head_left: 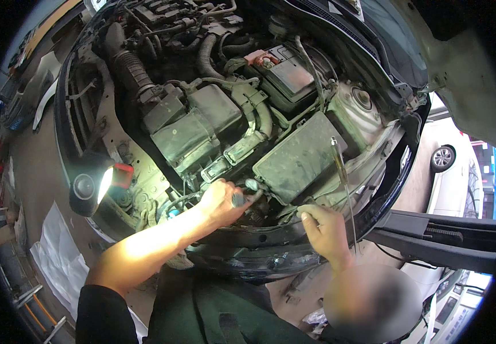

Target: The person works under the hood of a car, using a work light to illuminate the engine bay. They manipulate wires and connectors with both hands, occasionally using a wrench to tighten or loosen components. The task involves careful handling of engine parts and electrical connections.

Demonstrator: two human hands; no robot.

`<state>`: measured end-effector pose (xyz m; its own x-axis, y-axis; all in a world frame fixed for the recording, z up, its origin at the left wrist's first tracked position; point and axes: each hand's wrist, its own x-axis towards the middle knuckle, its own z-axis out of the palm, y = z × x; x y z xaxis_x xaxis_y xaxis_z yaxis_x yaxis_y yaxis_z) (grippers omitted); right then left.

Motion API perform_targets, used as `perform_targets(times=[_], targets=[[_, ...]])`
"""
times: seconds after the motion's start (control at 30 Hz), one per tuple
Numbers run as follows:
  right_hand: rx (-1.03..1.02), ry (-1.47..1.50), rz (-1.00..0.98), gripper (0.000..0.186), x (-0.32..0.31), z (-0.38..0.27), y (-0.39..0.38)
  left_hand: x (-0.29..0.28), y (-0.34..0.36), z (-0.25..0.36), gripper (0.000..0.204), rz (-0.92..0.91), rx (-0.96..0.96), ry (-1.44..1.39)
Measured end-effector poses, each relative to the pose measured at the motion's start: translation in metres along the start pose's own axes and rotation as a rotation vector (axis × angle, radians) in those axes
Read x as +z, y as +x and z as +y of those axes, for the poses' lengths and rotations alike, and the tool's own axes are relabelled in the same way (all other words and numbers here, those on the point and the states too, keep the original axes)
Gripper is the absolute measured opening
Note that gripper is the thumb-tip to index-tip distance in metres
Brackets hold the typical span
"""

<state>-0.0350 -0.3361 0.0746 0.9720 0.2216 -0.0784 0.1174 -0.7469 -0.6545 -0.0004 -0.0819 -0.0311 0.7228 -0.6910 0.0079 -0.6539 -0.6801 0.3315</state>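
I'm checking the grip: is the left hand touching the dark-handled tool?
Touching. The head view shows the left hand with its fingers wrapped around the dark-handled tool low in the engine bay.

A car shop with a grey concrete floor (27, 172). A small work lamp (106, 182) shines bright at the left. White sheets (59, 258) lie on the floor. A white car (448, 150) stands in daylight at the right.
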Motion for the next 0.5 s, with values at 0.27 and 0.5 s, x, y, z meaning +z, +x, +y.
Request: perform_targets(times=[0.27, 0.5], targets=[[-0.064, -0.064, 0.053, 0.012, 0.022, 0.004, -0.010, 0.016, 0.008, 0.005, 0.016, -0.371, 0.104, 0.013], [-0.029, -0.060, -0.036, 0.037, 0.031, -0.013, 0.008, -0.005, 0.015, 0.017, 0.021, -0.348, -0.904, -1.116]])
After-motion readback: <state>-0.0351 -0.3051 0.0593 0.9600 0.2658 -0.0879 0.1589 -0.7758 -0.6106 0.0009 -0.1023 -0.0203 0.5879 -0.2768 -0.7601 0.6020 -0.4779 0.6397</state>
